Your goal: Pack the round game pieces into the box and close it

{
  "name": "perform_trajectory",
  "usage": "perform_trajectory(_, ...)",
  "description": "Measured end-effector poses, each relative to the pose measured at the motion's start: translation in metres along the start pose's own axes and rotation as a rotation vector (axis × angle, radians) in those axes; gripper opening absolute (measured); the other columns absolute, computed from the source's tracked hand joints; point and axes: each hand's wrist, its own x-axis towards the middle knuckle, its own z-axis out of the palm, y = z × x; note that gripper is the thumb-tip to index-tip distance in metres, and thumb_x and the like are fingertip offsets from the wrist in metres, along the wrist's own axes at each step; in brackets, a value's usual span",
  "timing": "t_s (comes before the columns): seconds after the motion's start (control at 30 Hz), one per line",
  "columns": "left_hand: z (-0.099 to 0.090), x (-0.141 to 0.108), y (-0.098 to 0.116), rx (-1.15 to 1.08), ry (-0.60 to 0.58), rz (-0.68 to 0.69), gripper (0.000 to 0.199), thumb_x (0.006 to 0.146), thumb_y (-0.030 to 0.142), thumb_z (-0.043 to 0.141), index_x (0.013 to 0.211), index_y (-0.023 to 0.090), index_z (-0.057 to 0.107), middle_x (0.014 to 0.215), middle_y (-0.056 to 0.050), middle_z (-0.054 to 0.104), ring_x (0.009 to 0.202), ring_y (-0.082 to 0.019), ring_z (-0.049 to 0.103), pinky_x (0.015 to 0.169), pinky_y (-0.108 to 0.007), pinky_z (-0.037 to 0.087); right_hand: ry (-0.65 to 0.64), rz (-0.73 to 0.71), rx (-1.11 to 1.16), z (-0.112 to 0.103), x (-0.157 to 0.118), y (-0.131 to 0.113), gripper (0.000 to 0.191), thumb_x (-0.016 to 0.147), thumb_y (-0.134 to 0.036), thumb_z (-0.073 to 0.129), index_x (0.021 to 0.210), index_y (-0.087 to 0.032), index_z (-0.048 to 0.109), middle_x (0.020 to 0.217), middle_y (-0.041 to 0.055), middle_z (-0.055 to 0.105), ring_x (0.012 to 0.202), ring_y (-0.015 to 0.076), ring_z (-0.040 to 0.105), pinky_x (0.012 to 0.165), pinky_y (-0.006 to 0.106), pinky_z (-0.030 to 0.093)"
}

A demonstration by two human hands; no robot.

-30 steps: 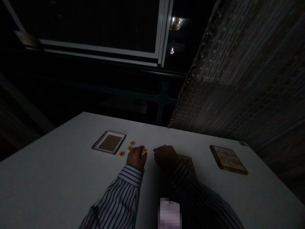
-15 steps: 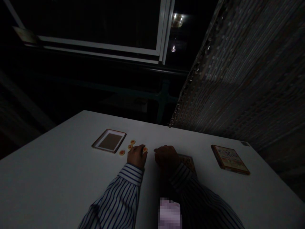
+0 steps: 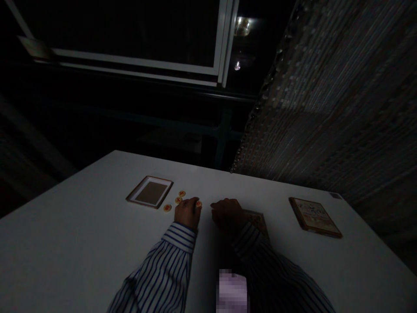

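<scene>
Between the thumb and forefinger of my left hand [image 3: 187, 213] is a round xiangqi piece [image 3: 198, 204] with a red character. Just left of that hand, several similar pieces lie flat, one xiangqi piece [image 3: 167, 208] nearest the open tray-like box [image 3: 129, 199]. My right hand [image 3: 228, 215] is closed in shadow, its fingertips facing the left hand a short way off. Whatever it may hold is hidden. Partly covered by my right wrist, a second box [image 3: 259, 220] shows a brownish patterned inside, too dark to make out well.
On the right side of the white table [image 3: 81, 243] lies a closed box or lid [image 3: 315, 217] with a printed top. A small dark label [image 3: 335, 195] sits at the far right corner. Beyond the table hang a bead curtain [image 3: 309, 108] and a white-framed window [image 3: 137, 61].
</scene>
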Motion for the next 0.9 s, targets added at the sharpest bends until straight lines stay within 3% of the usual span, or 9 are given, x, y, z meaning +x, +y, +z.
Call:
perform_trajectory(0.57,-0.004,-0.001,0.006,-0.087,0.12,0.05,0.03,0.076,0.034,0.047,0.097,0.017,0.06,0.088,-0.007,0.066,0.082,-0.022,0.058,0.078,-0.036,0.043,0.029,0.026,-0.012,-0.002,0.001,0.002,0.024,0.08,-0.024,0.042,0.095,-0.021,0.061,0.085,0.0053,0.064,0.081,0.0176,0.053,0.072,0.031,0.028)
perform_trajectory(0.9,-0.014,-0.004,0.017,-0.175,0.168,0.122,0.027,0.078,0.032,0.046,0.096,0.015,0.057,0.091,-0.008,0.065,0.086,-0.02,0.058,0.079,-0.035,0.044,0.031,0.101,-0.026,-0.023,0.001,0.007,0.025,0.08,-0.025,0.043,0.097,-0.02,0.061,0.087,0.0065,0.065,0.082,0.0182,0.054,0.072,0.031,0.03)
